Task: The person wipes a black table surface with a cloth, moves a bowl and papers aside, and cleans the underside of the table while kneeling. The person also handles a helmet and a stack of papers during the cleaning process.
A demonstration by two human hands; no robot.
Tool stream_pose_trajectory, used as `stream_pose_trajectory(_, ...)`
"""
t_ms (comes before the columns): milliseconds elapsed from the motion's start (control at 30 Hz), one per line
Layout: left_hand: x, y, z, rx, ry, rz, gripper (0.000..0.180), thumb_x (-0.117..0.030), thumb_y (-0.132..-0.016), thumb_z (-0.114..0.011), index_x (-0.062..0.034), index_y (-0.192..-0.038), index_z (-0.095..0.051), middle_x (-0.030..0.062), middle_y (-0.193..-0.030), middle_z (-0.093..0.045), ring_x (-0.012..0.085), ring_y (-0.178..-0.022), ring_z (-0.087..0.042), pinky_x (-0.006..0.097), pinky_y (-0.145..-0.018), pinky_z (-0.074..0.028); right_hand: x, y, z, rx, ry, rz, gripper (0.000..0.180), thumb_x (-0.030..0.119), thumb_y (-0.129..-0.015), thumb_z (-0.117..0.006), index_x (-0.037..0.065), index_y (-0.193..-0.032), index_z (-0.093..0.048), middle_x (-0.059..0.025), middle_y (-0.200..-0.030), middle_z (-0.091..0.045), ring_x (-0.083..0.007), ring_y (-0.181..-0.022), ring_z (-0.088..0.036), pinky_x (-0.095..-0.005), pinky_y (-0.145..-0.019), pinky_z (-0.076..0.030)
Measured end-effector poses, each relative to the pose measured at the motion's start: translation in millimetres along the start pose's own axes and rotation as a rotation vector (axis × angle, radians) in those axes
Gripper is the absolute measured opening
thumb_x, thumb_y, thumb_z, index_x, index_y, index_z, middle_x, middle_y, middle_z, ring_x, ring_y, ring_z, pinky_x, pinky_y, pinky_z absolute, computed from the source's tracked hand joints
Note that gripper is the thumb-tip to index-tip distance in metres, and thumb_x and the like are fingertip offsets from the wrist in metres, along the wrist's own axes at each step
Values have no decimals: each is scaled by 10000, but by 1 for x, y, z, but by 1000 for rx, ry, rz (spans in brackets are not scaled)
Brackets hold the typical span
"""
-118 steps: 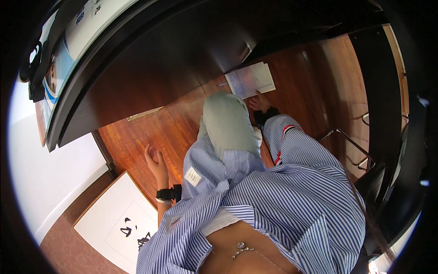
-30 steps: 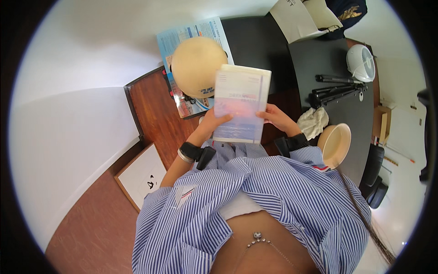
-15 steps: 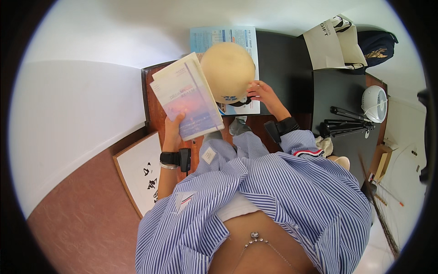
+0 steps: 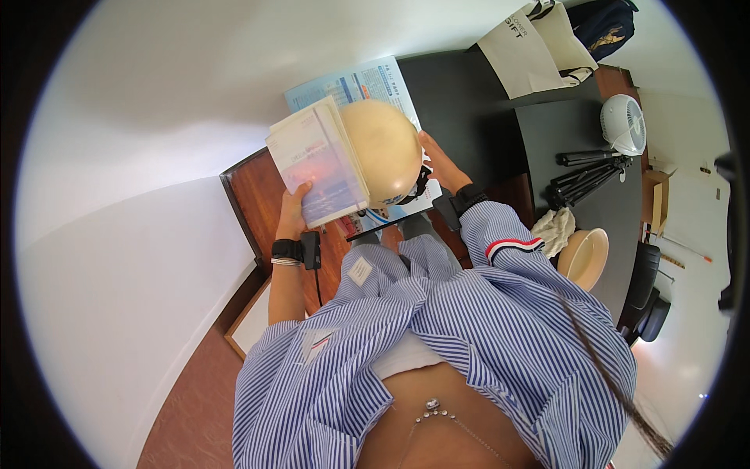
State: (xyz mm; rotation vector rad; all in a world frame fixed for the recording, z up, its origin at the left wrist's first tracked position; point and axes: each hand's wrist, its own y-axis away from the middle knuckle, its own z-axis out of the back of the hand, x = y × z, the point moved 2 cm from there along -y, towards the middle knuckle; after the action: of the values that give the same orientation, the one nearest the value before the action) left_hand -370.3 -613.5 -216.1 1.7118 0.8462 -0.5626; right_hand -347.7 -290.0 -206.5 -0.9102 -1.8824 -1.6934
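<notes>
My left hand (image 4: 294, 207) grips a small stack of notebooks by its lower left edge, thumb on the front cover. The top notebook (image 4: 324, 176) has a pale pink and purple sunset-like cover. Right beside the stack, touching or overlapping it in view, is a cream helmet (image 4: 380, 148), dome up, with black straps and blue marks at its lower edge. My right hand (image 4: 443, 166) rests against the helmet's right side, fingers extended along it; part of the fingers is hidden behind the dome. Beneath the helmet lies a blue-and-white printed sheet (image 4: 394, 76).
The black desk top (image 4: 453, 98) runs rightward, holding a white paper bag (image 4: 531, 55), a dark cap-like item (image 4: 605, 27), a white fan (image 4: 623, 125) and a folded black tripod (image 4: 582, 180). A beige bowl (image 4: 584, 258) and crumpled cloth (image 4: 556, 230) are nearer. A framed white board (image 4: 254, 320) leans lower left.
The view has turned, so the desk appears tilted. My right hand has gone from the helmet's strap edge to its right side. My left hand still holds the notebooks.
</notes>
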Motion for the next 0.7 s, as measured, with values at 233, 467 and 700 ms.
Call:
stream_pose_trajectory(233,10,-15,-12,-30,1,-12,407,-159,-747,-608,43,-1071,-466,98,-989,-541,194,-868,-540,303,-756,-446,3,-33,5,141,-67,-14,849,686,-737,-363,185,-1361,-76,-114,-1405,-86,-374,-1276,-43,-649,-906,-96)
stream_pose_trajectory(467,23,-20,-22,22,78,45,417,-150,-754,-607,39,-1094,-456,91,-1024,-534,188,-905,-526,290,-796,-421,-8,-50,9,66,-116,-14,852,669,-748,-373,170,-1360,-54,-100,-1399,-127,-314,-1278,-109,-619,-914,-140)
stream_pose_trajectory(700,33,-29,-80,160,-63,30,441,-141,-739,-627,40,-1100,-452,89,-1051,-521,182,-945,-506,283,-830,-401,-18,-46,69,46,-164,56,812,640,-775,-360,135,-1354,-99,-72,-1357,-243,-226,-1234,-253,-485,-924,-263)
